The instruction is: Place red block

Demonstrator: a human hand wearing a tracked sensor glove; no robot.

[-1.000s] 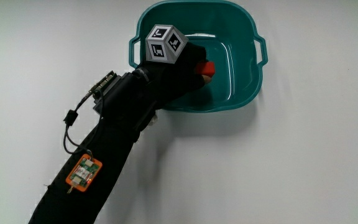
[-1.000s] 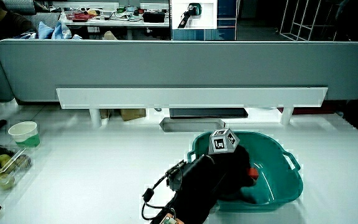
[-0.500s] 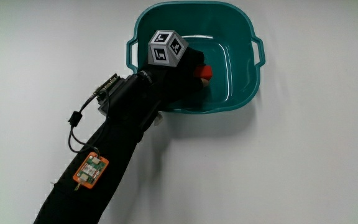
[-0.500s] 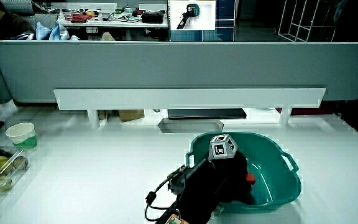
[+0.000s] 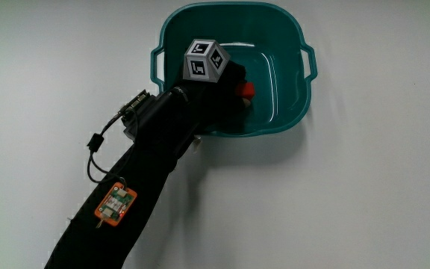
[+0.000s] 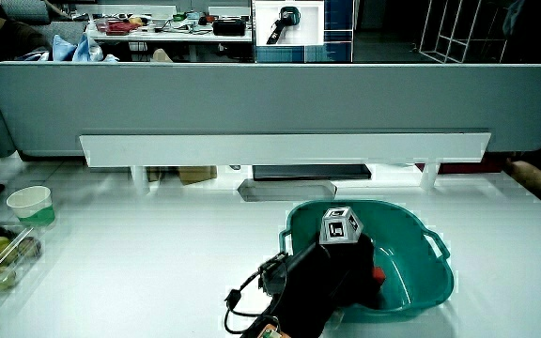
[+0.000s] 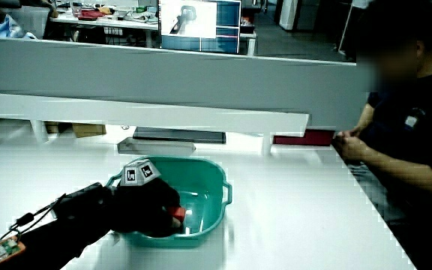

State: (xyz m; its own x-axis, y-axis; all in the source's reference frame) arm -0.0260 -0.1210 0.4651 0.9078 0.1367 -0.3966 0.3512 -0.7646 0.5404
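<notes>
From above, the hand (image 5: 226,82) reaches over the rim of the teal basin (image 5: 293,37), fingers closed on the red block (image 5: 245,90), which sits low inside the basin near its middle. To finish cleanly, lower the block until it rests flat on the basin floor, then let go.

In a side view the hand (image 6: 350,268) is sunk below the rim, the block (image 6: 377,274) peeking out.

In a side view the block (image 7: 178,214) shows at the fingertips; withdraw straight up, clear of the rim.
</notes>
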